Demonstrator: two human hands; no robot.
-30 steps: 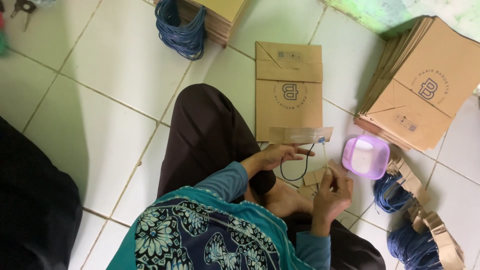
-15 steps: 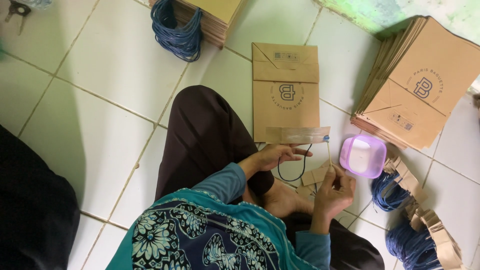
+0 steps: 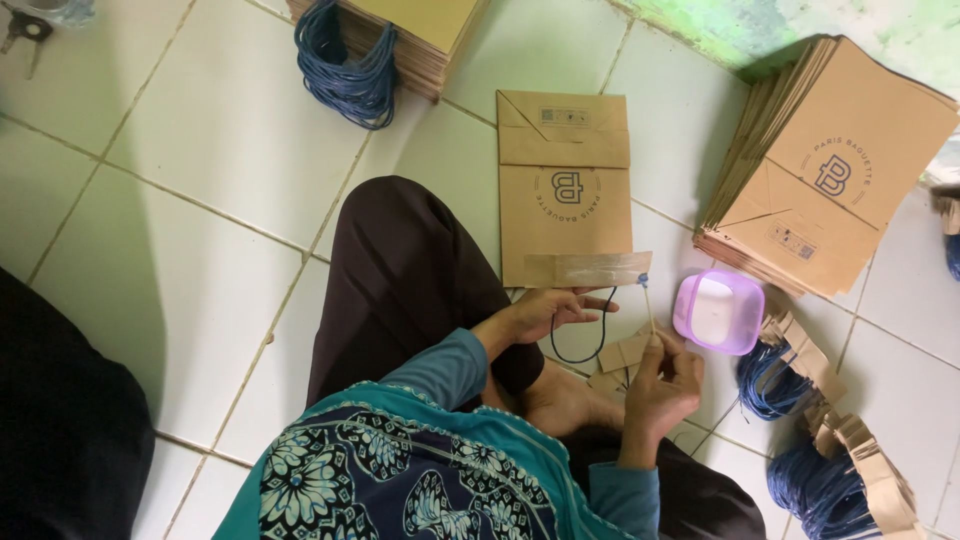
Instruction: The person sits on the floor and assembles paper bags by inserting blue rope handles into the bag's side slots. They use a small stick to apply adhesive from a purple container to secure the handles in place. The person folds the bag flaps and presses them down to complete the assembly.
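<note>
A flat brown paper bag [image 3: 565,185] lies on the white tiled floor in front of me, with a shiny strip across its near edge. My left hand [image 3: 545,312] rests at that near edge, fingers spread over a dark cord loop [image 3: 580,345]. My right hand [image 3: 665,375] pinches a thin stick [image 3: 648,305] whose tip touches the bag's right corner by a blue cord end. A small brown paper piece [image 3: 622,352] lies beside that hand. A purple tub [image 3: 718,312] of white paste stands just to the right.
A stack of flat brown bags [image 3: 835,175] lies at the right, another stack [image 3: 420,30] with blue cord handles [image 3: 345,70] at the top. Bundles of blue cords with paper strips [image 3: 830,450] lie at the lower right. A dark shape [image 3: 60,420] fills the lower left.
The view has shifted slightly. My right hand has lifted the stick's tip from near the purple tub to the bag's right corner. My left hand stays at the bag's edge.
</note>
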